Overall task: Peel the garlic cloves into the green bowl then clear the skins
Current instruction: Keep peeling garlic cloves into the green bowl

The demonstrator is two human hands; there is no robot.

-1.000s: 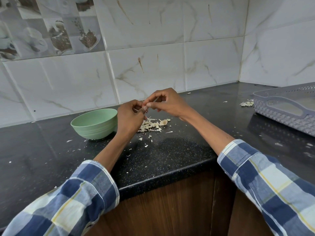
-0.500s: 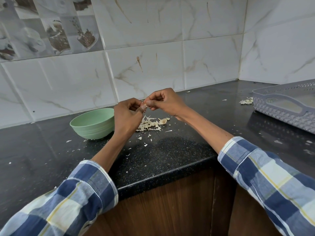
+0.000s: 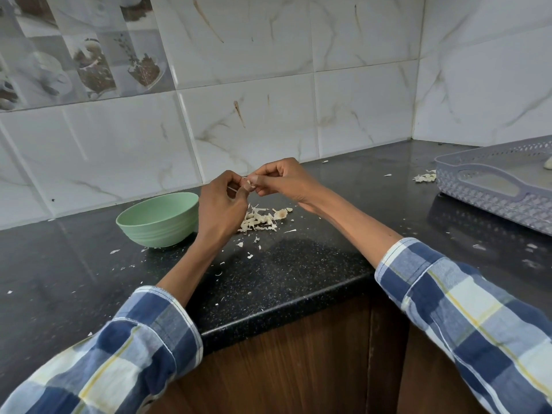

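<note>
Compared with the frame half a second earlier, both hands remain raised above the black speckled stone countertop (image 3: 298,273) and the fingertips stay together; the position of the hands and the pile beneath them is essentially unchanged. The left hand (image 3: 222,204) and the right hand (image 3: 283,179) both pinch one small pale garlic clove (image 3: 248,185) between curled fingers and thumbs; the clove is mostly hidden by the fingertips.

Count of items:
- One pale green round plastic bowl (image 3: 158,219), upright on the countertop just beside the left hand. Its contents are not visible.
- One main pile of papery off-white garlic skins (image 3: 261,219), on the countertop below the hands, right of the bowl.
- One smaller cluster of skins (image 3: 425,177), beside the grey perforated plastic tray (image 3: 493,186) at far right.
- Scattered skin flecks across the countertop; number cannot be told.
</note>
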